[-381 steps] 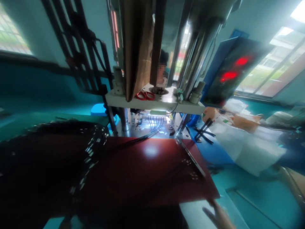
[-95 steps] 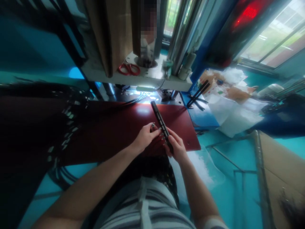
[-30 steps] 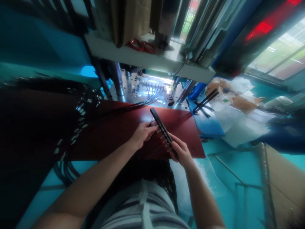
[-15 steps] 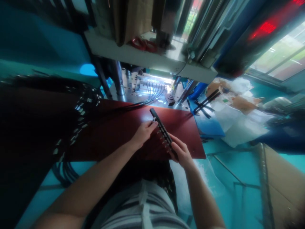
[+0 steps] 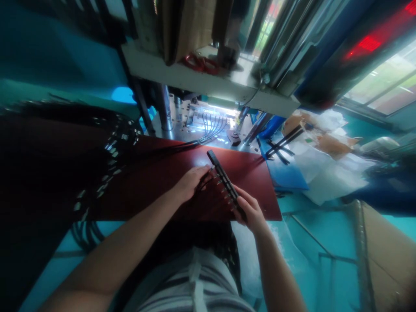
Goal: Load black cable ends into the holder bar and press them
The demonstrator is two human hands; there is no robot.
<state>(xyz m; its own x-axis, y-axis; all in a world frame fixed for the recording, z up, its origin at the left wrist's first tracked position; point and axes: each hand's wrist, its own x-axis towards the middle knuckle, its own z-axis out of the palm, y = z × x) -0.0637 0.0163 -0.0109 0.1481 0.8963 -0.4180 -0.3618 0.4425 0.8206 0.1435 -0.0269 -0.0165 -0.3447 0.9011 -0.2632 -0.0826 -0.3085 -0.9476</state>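
A long dark bar point(image 5: 223, 177) with a row of small metallic pieces along its left side slants over the red-brown board. My right hand point(image 5: 249, 208) is closed around the bar's lower end, thumb on top. My left hand point(image 5: 191, 182) is beside the bar's upper part, its fingers pinched on a thin black cable point(image 5: 207, 180). The cable's end reaches the bar's edge; whether it is seated there I cannot tell. Behind my hands, several black cables point(image 5: 182, 146) run from the left into the lit metal bed of a press point(image 5: 208, 121).
The red-brown board point(image 5: 156, 182) extends under my hands. Bundled black cables with pale ends point(image 5: 112, 151) lie at the left. Right of the press are dark-handled tools point(image 5: 282, 143) on a blue surface point(image 5: 289, 175), and white plastic bags point(image 5: 325, 169). A cardboard box point(image 5: 386, 251) stands at lower right.
My left hand has drawn slightly left and down from the bar, and the thin black cable shows below its fingers. My right hand keeps the bar. The whole view has shifted slightly.
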